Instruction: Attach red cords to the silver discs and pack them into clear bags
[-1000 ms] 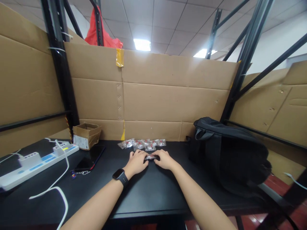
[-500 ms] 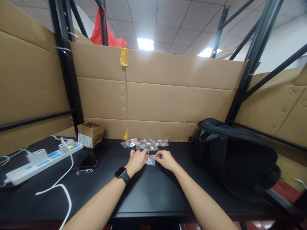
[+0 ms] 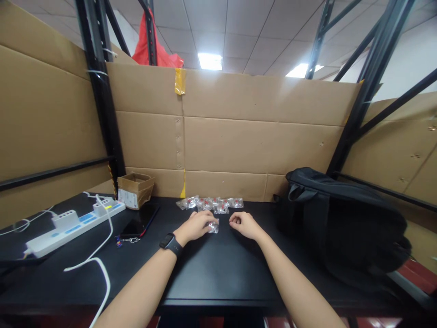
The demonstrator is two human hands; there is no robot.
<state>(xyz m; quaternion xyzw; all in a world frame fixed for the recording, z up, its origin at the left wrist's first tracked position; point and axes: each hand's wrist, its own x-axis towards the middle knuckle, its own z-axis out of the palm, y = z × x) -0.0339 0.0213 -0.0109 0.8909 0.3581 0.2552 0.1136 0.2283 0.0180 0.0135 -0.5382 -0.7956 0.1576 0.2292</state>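
Between the thumb and fingers of the left hand (image 3: 197,226) is a small clear packet (image 3: 214,227), its left part covered by them and its right part sticking out toward the right hand (image 3: 244,224). The left fingers grasp it at that side; how firmly, the view does not show. The right fingers are released, loosely curled, just beyond the packet's free edge and apart from it; nothing shows in them.

Handling it well seems a matter of a light touch: the wrapping looks thin and slippery, so pinching by the margin should serve better than pressing on the middle, where a squeeze could make it slide or crease. Keeping the left fingertips low, close to the black tabletop (image 3: 211,269), ought to steady it, and the right fingers are near enough to meet the free edge without a long reach.

Just past the fingertips, on the side away from the person, lies a cluster of similar packets (image 3: 221,208) with red marks; knuckles lifted too carelessly could brush it. Farther out, well to the left of the left fingers, lies a dark phone (image 3: 139,222); well to the right of the right fingers stands a black backpack (image 3: 355,228).
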